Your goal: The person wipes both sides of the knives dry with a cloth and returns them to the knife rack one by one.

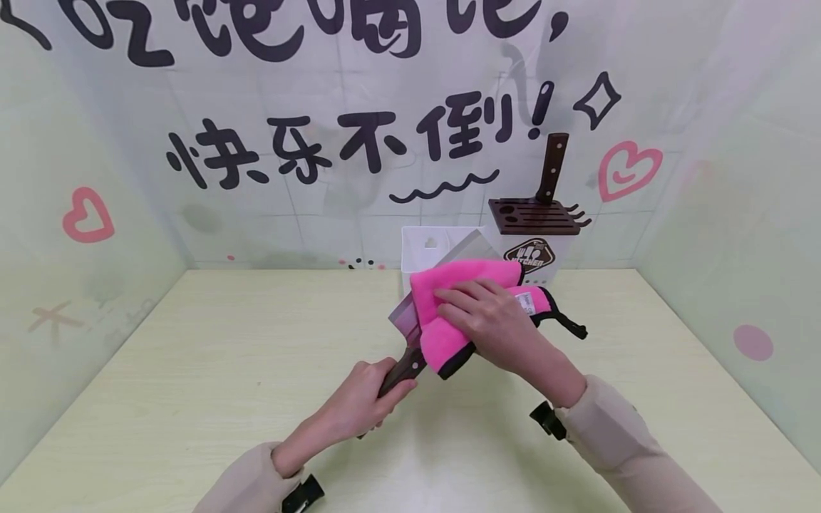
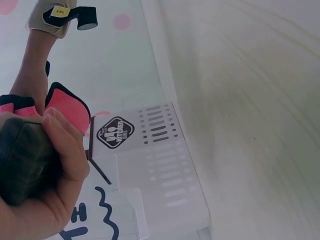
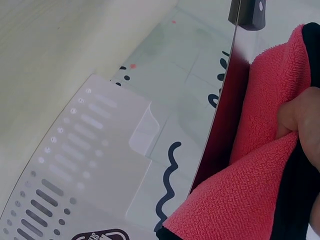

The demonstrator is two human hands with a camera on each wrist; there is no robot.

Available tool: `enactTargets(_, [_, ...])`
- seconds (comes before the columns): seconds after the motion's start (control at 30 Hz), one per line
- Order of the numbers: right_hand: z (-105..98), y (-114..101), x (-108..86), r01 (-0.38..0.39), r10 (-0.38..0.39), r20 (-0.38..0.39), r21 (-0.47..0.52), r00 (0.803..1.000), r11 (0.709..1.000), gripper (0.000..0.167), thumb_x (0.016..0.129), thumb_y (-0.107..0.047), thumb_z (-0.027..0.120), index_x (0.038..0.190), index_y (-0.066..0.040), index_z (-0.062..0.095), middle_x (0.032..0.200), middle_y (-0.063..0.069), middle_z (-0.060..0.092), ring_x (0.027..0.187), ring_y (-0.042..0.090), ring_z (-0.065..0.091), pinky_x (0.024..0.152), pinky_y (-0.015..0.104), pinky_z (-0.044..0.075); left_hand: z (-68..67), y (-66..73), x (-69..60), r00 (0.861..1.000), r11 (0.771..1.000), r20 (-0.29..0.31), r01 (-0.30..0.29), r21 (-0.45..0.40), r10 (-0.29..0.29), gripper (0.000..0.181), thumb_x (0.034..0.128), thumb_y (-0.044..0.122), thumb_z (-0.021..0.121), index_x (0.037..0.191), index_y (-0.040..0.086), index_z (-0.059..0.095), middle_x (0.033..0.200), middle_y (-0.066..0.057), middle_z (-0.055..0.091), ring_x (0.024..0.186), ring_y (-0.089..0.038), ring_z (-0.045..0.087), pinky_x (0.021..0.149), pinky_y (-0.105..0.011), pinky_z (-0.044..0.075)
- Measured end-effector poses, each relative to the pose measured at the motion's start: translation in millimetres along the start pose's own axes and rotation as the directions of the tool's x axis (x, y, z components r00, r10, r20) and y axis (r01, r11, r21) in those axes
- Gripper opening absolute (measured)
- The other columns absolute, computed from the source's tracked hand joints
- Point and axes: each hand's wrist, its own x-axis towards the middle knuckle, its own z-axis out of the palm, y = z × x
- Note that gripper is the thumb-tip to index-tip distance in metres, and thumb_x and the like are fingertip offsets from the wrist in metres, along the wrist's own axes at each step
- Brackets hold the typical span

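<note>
A cleaver with a dark handle (image 1: 405,370) is gripped by my left hand (image 1: 359,402), its blade (image 1: 472,246) slanting up to the right. My right hand (image 1: 490,320) holds a pink cloth (image 1: 442,342) with black edging against the blade, covering its middle. In the left wrist view, the left hand's fingers (image 2: 70,150) curl round the dark handle end (image 2: 25,160). In the right wrist view, the folded cloth (image 3: 250,185) lies along the blade (image 3: 220,120), with the right hand (image 3: 302,120) at the right edge pinching a fold.
Behind the cloth stands a white knife block (image 1: 417,246) with slotted sides and a kitchen logo. A second dark-handled knife (image 1: 553,167) stands upright in its dark top (image 1: 535,222). The pale table (image 1: 256,370) meets printed curtains at the back and sides.
</note>
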Motion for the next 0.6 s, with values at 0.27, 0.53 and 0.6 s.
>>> enactTargets(0.27, [-2.5,7.6,-3.3,-0.038,0.038,-0.002,0.016,0.999,0.999,0.031,0.067,-0.006,0.077,0.095,-0.009,0.066,0.103,0.007,0.064,0.094,0.024,0.060,0.081,0.037,0.049,0.3,-1.5,-1.0,1.000,1.000,-0.005,-0.012,0.013,0.012,0.030,0.0911,0.030,0.050,0.082,0.001,0.051,0.052,0.005,0.044,0.036,-0.002,0.043,0.032,-0.020,0.037])
enactTargets(0.53, [-3.8,13.4,-6.8,-0.075,0.075,0.010,0.031,0.997,0.997,0.033,0.065,-0.004,0.078,0.096,-0.007,0.066,0.105,0.010,0.062,0.098,0.026,0.058,0.084,0.039,0.047,0.2,-2.4,-2.5,1.000,0.999,-0.015,-0.021,0.024,0.021,0.028,0.0908,0.027,0.051,0.081,0.001,0.050,0.052,0.004,0.043,0.036,-0.001,0.043,0.031,-0.020,0.037])
enactTargets(0.6, [-3.7,15.0,-7.7,-0.086,0.086,0.010,0.030,0.996,0.996,0.035,0.064,-0.005,0.078,0.096,-0.006,0.066,0.105,0.010,0.062,0.098,0.027,0.058,0.085,0.039,0.046,0.0,-2.3,-2.9,1.000,0.999,-0.014,-0.021,0.024,0.022,0.027,0.0909,0.027,0.051,0.081,0.001,0.050,0.052,0.004,0.043,0.036,-0.001,0.043,0.031,-0.020,0.037])
